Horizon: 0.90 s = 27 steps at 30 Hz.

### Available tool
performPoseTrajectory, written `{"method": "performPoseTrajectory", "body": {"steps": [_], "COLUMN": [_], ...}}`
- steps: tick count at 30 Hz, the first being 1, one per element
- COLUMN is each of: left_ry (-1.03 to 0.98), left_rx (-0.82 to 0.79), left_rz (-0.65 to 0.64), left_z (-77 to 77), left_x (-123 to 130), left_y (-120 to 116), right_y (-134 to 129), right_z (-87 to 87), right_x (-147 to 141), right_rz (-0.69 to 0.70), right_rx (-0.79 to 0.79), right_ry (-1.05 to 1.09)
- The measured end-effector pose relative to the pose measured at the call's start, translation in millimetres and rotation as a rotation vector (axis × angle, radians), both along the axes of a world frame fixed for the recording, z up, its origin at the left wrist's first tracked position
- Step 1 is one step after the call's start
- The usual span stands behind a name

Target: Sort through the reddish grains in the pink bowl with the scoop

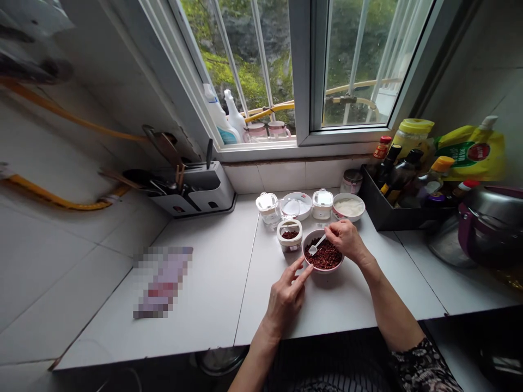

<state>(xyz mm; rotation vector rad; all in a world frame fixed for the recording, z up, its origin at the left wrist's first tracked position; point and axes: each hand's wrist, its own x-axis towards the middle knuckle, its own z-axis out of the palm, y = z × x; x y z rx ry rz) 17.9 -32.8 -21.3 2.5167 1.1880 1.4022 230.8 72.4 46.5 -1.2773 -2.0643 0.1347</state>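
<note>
My right hand (348, 239) pinches the handle of a small white spoon (313, 249), whose scoop rests over the dark red peppercorns (327, 257). These fill much of a pink-rimmed bowl (326, 270) on the counter. My left hand (286, 298) has its fingers stretched out, with the tips at the bowl's near left side. Just left of the bowl stands an open-topped seasoning jar (290, 245) with some of the same peppercorns inside. Behind are two more lidded jars (267, 209) (322, 204), a bowl of white grains (300, 206) and a bowl of white flakes or crystals (348, 207).
A grey utensil and knife holder (212, 188) stands at the back left. To the right, a black box (382, 209) holds several bottles beside a metal pot (498, 218). A blurred flat packet (165, 283) lies on the left of the white counter (212, 294).
</note>
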Motion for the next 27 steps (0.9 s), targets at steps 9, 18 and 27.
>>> {"method": "performPoseTrajectory", "body": {"steps": [9,18,27], "left_ry": [0.018,0.02,0.019], "left_rx": [-0.003,0.01,-0.006], "left_rz": [0.003,0.004,0.008], "left_z": [-0.7,0.5,-0.3], "left_x": [-1,-1,0], "left_y": [0,1,0], "right_y": [-1,-2,-6], "right_z": [-2.4,6.0,9.7], "right_x": [-6,-3,-5], "right_rz": [0.033,-0.032,-0.066], "right_rx": [-0.037,-0.184,-0.211], "right_ry": [0.022,0.21,0.287]}}
